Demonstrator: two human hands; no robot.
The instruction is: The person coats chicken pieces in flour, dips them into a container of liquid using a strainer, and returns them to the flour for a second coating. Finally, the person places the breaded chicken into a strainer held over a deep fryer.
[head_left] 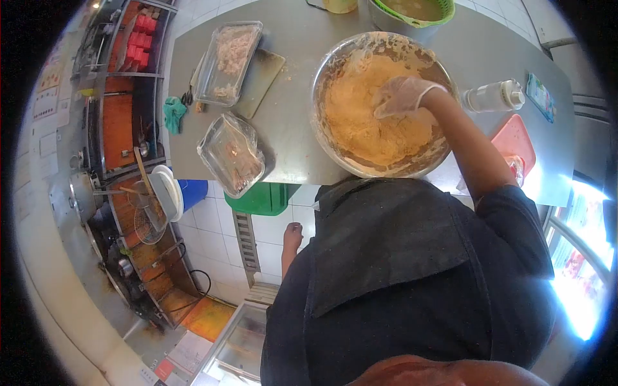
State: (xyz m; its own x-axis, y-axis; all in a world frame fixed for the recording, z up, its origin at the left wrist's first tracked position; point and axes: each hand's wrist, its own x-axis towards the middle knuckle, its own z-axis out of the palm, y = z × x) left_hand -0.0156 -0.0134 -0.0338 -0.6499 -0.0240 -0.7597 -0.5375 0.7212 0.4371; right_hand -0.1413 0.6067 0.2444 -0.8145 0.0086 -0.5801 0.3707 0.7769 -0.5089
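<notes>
My right hand (400, 98), in a clear plastic glove, reaches into a large metal bowl (317, 122). It touches the orange-tan powder (351, 96) that fills much of the bowl. The loose glove and the powder hide how its fingers are bent. Powder clings in clumps to the bowl's inner wall. My left hand (294, 233) is bare and hangs low beside my body, away from the table, with its fingers curled in and nothing seen in them.
On the metal table (293, 138) are a clear tray of pale pieces (235, 51), a film-covered tray (235, 157) at the front edge, a cutting board (265, 80), a bucket with a green basket (444, 16), a clear bottle (492, 96) and a pink tray (518, 141). A green bin (261, 199) stands below.
</notes>
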